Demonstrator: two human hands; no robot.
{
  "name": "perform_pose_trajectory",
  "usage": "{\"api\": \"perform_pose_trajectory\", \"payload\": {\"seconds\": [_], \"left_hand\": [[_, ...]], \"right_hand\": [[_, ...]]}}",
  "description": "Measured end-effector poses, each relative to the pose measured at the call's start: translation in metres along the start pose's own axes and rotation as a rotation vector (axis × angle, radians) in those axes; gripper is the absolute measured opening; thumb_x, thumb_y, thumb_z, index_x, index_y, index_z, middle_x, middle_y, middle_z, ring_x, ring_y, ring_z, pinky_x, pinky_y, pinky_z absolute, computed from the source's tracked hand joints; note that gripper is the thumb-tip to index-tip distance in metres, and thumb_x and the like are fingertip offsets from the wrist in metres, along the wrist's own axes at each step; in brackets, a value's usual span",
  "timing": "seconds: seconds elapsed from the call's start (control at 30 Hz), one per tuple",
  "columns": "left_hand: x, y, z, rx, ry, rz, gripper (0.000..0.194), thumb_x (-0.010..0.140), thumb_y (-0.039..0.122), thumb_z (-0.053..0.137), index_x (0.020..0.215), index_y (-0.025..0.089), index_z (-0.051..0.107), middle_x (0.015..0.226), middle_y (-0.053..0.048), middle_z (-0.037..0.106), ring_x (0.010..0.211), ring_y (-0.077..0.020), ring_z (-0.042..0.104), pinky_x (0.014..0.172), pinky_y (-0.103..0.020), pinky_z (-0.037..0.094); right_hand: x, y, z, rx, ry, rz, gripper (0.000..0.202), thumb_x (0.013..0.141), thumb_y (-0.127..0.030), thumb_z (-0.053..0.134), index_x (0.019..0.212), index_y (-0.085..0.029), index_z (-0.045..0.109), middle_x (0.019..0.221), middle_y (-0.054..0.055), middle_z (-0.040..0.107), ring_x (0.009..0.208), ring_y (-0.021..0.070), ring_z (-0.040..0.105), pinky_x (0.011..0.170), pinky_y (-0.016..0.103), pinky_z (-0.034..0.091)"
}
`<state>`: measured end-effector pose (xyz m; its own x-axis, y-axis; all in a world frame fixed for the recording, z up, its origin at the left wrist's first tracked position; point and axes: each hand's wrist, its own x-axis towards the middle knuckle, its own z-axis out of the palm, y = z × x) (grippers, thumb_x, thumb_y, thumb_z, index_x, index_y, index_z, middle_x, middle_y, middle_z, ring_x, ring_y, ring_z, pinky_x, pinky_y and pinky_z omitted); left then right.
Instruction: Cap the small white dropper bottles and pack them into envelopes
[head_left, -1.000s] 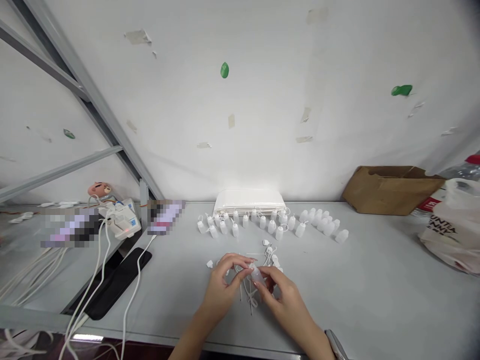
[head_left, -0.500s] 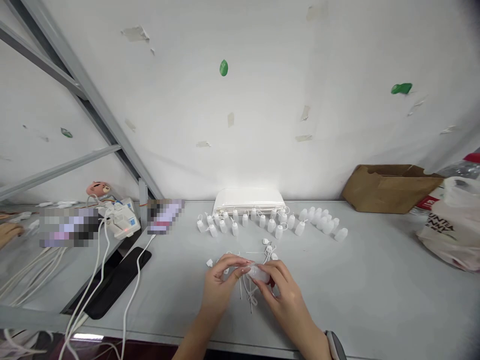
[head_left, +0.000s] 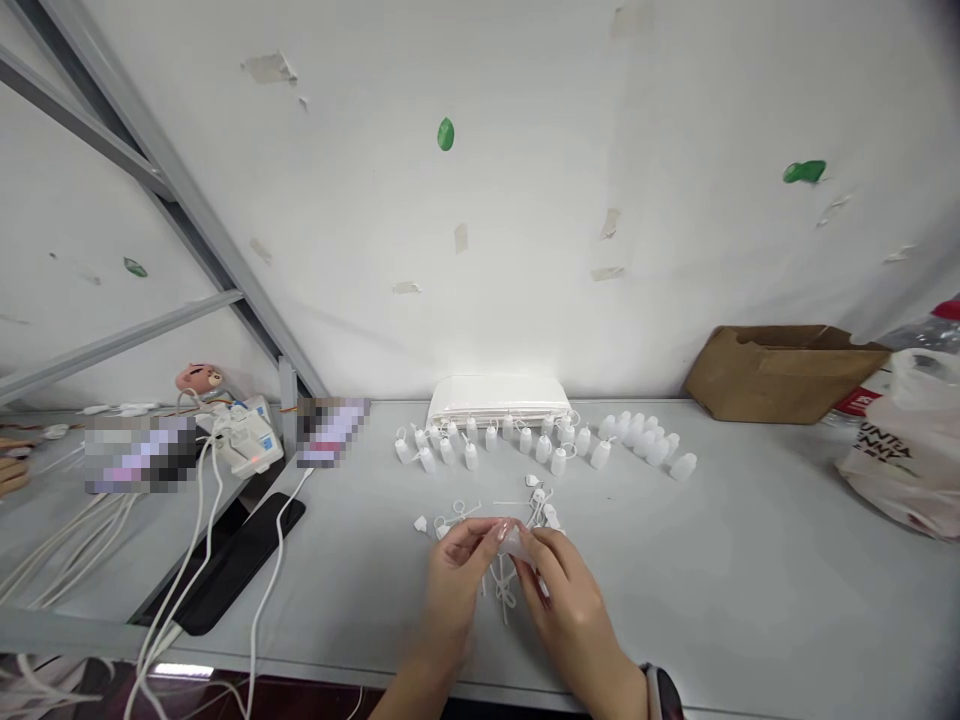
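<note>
A small translucent white plastic bottle point(head_left: 516, 544) lies tilted between my two hands, just above the table. My right hand point(head_left: 571, 590) wraps its fingers round the bottle's body. At its left end, my left hand point(head_left: 459, 572) pinches with thumb and forefinger; whether a small part sits under those fingertips is hidden. Beneath and around the hands lie thin white strap-like pieces point(head_left: 504, 590) and small white caps point(head_left: 421, 524). Farther back stand several capped white bottles point(head_left: 471, 457) with looped straps. Right of them is a group of bottles without caps point(head_left: 660, 448).
A white flat stack point(head_left: 499, 396) rests against the wall. Brown cardboard box point(head_left: 780, 380) and plastic bag point(head_left: 907, 450) stand at right. On the left are a black power bank-like slab point(head_left: 244, 565), white cables point(head_left: 271, 570), a power strip point(head_left: 247, 440) and another person's hand point(head_left: 13, 468).
My left hand has turned and its fingers have curled in closer against the bottle's end. The right hand stays round the bottle, having shifted slightly. The other person's hand at far left has moved.
</note>
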<state>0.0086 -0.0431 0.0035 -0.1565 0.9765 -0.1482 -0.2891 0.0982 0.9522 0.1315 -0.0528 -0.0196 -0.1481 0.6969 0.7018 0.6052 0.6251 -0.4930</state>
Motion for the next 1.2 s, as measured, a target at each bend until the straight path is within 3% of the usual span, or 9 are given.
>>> {"api": "perform_pose_trajectory", "payload": {"seconds": [0.17, 0.33, 0.43, 0.57, 0.77, 0.87, 0.93, 1.1, 1.2], "left_hand": [[0.001, -0.005, 0.002, -0.103, 0.026, -0.044, 0.02, 0.065, 0.036, 0.074, 0.074, 0.018, 0.072, 0.089, -0.006, 0.075, 0.092, -0.0214, 0.065, 0.088, -0.034, 0.047], [-0.003, 0.001, -0.002, -0.105, -0.053, -0.011, 0.027, 0.061, 0.036, 0.077, 0.083, 0.021, 0.073, 0.097, -0.007, 0.074, 0.097, -0.0246, 0.064, 0.086, -0.036, 0.049], [-0.007, 0.007, -0.005, -0.039, -0.097, 0.062, 0.028, 0.07, 0.04, 0.069, 0.091, 0.022, 0.073, 0.1, -0.007, 0.073, 0.1, -0.0249, 0.062, 0.09, -0.038, 0.047], [-0.007, 0.013, -0.009, 0.096, -0.077, 0.169, 0.025, 0.075, 0.042, 0.062, 0.084, 0.021, 0.073, 0.098, -0.007, 0.072, 0.101, -0.025, 0.06, 0.088, -0.037, 0.046], [-0.008, 0.014, -0.01, 0.31, 0.179, 0.386, 0.019, 0.067, 0.036, 0.072, 0.077, 0.022, 0.064, 0.1, -0.007, 0.062, 0.106, -0.0258, 0.054, 0.087, -0.035, 0.043], [-0.011, 0.014, -0.009, 0.387, 0.15, 0.375, 0.018, 0.071, 0.037, 0.067, 0.067, 0.021, 0.062, 0.099, -0.007, 0.059, 0.108, -0.0265, 0.052, 0.091, -0.037, 0.04], [-0.013, 0.015, -0.007, 0.37, 0.154, 0.348, 0.018, 0.071, 0.037, 0.067, 0.072, 0.021, 0.061, 0.101, -0.007, 0.058, 0.107, -0.0261, 0.053, 0.087, -0.036, 0.042], [-0.016, 0.015, -0.006, 0.296, 0.297, 0.43, 0.031, 0.063, 0.033, 0.076, 0.08, 0.022, 0.052, 0.101, -0.006, 0.056, 0.101, -0.0245, 0.055, 0.077, -0.032, 0.043], [-0.017, 0.016, -0.008, 0.372, 0.226, 0.403, 0.021, 0.067, 0.037, 0.072, 0.073, 0.021, 0.059, 0.098, -0.007, 0.057, 0.104, -0.0259, 0.053, 0.079, -0.033, 0.044]], "right_hand": [[0.005, -0.004, 0.003, 0.107, -0.007, 0.121, 0.023, 0.09, -0.017, 0.044, 0.105, -0.018, 0.062, 0.076, 0.007, 0.059, 0.065, 0.0164, 0.057, 0.058, 0.028, 0.052], [0.017, -0.01, -0.005, 0.556, -0.205, 0.548, 0.02, 0.083, -0.036, 0.057, 0.087, -0.018, 0.065, 0.065, 0.001, 0.059, 0.055, 0.0136, 0.053, 0.05, 0.024, 0.047], [0.023, -0.011, -0.012, 0.733, -0.244, 0.663, 0.026, 0.08, -0.041, 0.059, 0.089, -0.018, 0.066, 0.069, 0.002, 0.061, 0.057, 0.0139, 0.055, 0.051, 0.023, 0.047], [0.023, -0.01, -0.015, 0.675, -0.189, 0.588, 0.023, 0.077, -0.04, 0.064, 0.088, -0.02, 0.068, 0.078, 0.004, 0.064, 0.067, 0.0163, 0.059, 0.058, 0.025, 0.05], [0.02, -0.012, -0.014, 0.442, -0.059, 0.307, 0.015, 0.085, -0.027, 0.058, 0.097, -0.021, 0.064, 0.078, 0.004, 0.063, 0.063, 0.0146, 0.057, 0.056, 0.025, 0.051], [0.018, -0.011, -0.013, 0.365, 0.011, 0.174, 0.018, 0.086, -0.019, 0.055, 0.104, -0.021, 0.06, 0.083, 0.005, 0.062, 0.066, 0.015, 0.057, 0.056, 0.026, 0.051], [0.016, -0.009, -0.012, 0.317, 0.024, 0.123, 0.024, 0.086, -0.014, 0.053, 0.109, -0.021, 0.058, 0.089, 0.007, 0.061, 0.072, 0.0163, 0.058, 0.057, 0.026, 0.052], [0.009, -0.004, -0.011, 0.211, 0.035, 0.063, 0.033, 0.087, -0.009, 0.05, 0.117, -0.022, 0.053, 0.096, 0.01, 0.059, 0.086, 0.0198, 0.058, 0.064, 0.03, 0.053], [0.01, -0.005, -0.011, 0.2, 0.051, 0.032, 0.036, 0.086, -0.008, 0.05, 0.119, -0.022, 0.052, 0.095, 0.01, 0.059, 0.085, 0.0197, 0.058, 0.063, 0.03, 0.053]]}}
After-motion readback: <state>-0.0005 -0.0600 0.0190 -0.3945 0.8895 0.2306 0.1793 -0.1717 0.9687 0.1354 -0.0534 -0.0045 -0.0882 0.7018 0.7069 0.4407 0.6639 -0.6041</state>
